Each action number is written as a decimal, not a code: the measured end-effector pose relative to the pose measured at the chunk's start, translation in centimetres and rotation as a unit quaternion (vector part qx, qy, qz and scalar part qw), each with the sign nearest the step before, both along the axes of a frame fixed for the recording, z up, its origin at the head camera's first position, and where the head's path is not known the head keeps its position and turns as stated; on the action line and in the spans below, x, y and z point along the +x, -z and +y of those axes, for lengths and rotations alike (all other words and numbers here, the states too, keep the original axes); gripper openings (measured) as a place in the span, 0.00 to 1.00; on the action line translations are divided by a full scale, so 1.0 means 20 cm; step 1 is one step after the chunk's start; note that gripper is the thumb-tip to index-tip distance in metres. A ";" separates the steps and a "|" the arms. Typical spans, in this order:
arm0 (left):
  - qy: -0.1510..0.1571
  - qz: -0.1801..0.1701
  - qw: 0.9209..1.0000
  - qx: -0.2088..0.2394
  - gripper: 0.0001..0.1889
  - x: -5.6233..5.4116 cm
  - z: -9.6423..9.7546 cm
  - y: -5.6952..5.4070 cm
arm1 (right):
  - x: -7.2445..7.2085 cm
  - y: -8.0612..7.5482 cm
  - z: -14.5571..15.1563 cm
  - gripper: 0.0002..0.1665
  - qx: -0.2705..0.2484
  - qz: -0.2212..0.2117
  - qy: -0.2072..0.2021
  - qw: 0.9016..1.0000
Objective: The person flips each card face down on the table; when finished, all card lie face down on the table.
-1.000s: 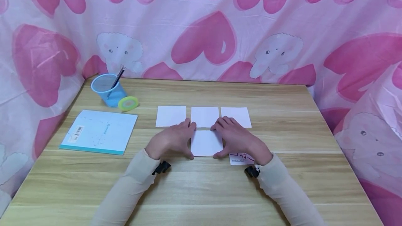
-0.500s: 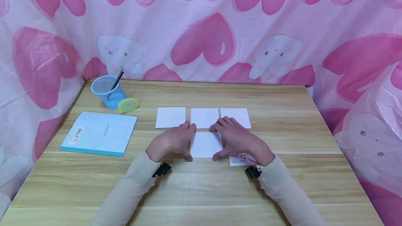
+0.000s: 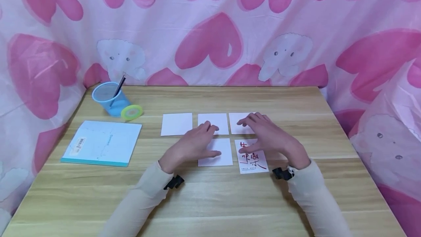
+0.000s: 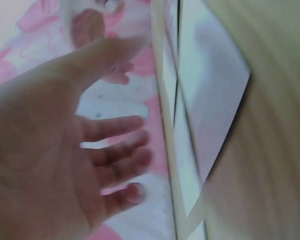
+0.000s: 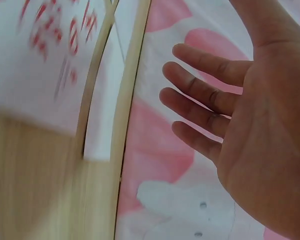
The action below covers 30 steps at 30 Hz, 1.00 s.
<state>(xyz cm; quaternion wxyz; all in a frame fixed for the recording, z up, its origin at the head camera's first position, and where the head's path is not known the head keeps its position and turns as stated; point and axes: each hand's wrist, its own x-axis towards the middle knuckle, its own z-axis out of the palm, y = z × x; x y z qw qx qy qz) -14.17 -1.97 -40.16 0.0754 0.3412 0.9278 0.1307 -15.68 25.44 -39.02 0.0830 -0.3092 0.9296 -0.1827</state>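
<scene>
My left hand (image 3: 192,143) hovers over a blank white card (image 3: 215,158) in the near row, its fingers spread and nothing in its grasp. To the right, my right hand (image 3: 271,136) is held over a white card with red brush-written characters (image 3: 252,164), covering part of it. The right fingers overlap the blank card at the right of the far row (image 3: 235,123) in the head view. Beside that one lie a middle blank card (image 3: 210,119) and a left blank card (image 3: 176,124). Both wrist views show empty palms with relaxed fingers.
At the left lies a light blue notebook (image 3: 105,143) with a barcode label. Behind it a blue cup (image 3: 113,103) holds a dark pen (image 3: 120,86), and a yellow-green ring (image 3: 132,112) leans by the cup. A pink heart-patterned curtain (image 3: 158,46) surrounds the wooden table (image 3: 197,207).
Both hands have come off the edges of the near blank card. My right hand has moved rightward, uncovering more of the red-lettered card, and the left has shifted slightly right over the blank one.
</scene>
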 end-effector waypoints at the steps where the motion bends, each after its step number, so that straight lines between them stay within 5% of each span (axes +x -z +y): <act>1: 0.001 0.011 1.000 0.004 0.39 0.00 0.02 0.00 | 0.01 0.00 0.02 0.53 0.000 0.000 0.004 1.000; 4: 0.013 0.026 0.999 0.015 0.40 0.00 0.09 0.01 | 0.03 0.02 0.07 0.53 0.008 0.006 0.006 1.000; 15: 0.071 -0.019 0.997 -0.021 0.55 0.04 0.31 0.06 | 0.12 0.09 0.21 0.56 0.019 -0.034 0.014 0.999; 30: 0.088 0.004 0.994 -0.060 0.55 0.06 0.37 0.11 | 0.15 0.09 0.20 0.62 0.038 -0.075 -0.001 0.997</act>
